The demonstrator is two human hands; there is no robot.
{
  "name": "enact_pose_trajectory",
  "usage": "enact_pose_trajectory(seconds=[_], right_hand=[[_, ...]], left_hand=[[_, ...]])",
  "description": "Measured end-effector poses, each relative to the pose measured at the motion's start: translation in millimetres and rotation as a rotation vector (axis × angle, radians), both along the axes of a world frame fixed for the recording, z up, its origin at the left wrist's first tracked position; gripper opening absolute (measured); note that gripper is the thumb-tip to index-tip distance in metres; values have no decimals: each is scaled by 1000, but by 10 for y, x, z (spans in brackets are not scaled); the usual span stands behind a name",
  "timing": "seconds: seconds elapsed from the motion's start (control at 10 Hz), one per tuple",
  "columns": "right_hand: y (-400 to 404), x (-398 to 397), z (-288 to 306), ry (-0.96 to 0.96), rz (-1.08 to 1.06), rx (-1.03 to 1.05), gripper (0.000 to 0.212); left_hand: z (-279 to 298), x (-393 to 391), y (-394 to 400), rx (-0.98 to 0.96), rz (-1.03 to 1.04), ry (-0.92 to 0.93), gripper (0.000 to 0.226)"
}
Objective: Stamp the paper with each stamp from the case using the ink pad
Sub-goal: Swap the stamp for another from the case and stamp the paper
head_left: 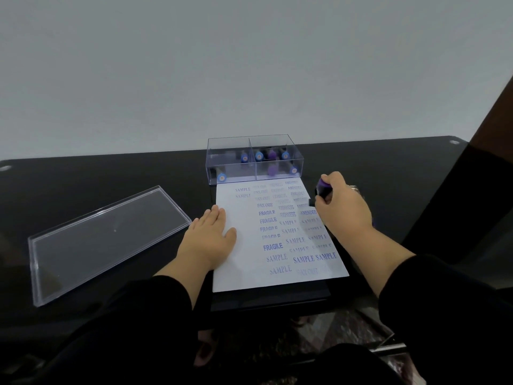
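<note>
Curled round a stubby purple-topped stamp (322, 190), the right hand (342, 207) grips it just off the right edge of the white paper (249, 262). Flat, fingers together, the left hand (210, 234) presses the paper's left edge. Beyond the paper's far edge stands the clear, boxy plastic case (254, 159); its flat lid (102, 240) lies well left.

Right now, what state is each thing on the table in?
Case: open, stamps inside.
Lid: off, lying left of the paper.
Paper: flat, covered in blue stamp prints.
Stamp: gripped at the paper's right edge.
Left hand: flat, pressing the paper.
Right hand: gripping the stamp.
</note>
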State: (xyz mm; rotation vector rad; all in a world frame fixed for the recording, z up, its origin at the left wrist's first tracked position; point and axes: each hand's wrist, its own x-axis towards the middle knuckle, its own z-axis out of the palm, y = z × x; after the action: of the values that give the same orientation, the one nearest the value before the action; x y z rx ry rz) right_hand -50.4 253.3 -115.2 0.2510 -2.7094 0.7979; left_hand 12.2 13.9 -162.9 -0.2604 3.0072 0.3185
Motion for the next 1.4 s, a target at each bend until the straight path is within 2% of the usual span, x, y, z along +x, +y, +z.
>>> enact_pose_trajectory(seconds=[0.1, 0.3, 0.5, 0.9, 1.0, 1.4], right_hand=[[-240, -27, 4, 14, 77, -8, 18], [-751, -144, 57, 32, 200, -29, 34], [-1119, -273, -76, 11, 280, -82, 35], [-1256, -328, -296, -2, 319, -103, 32], [-1267, -335, -317, -4, 323, -39, 32], [-1301, -367, -237, -69, 331, -9, 28]], left_hand=[[7, 1, 5, 9, 3, 12, 62], [14, -5, 0, 34, 14, 35, 62], [-6, -24, -7, 40, 18, 41, 62], [-2, -33, -13, 36, 10, 23, 61], [6, -33, -8, 34, 10, 12, 61], [25, -9, -7, 33, 14, 0, 61]])
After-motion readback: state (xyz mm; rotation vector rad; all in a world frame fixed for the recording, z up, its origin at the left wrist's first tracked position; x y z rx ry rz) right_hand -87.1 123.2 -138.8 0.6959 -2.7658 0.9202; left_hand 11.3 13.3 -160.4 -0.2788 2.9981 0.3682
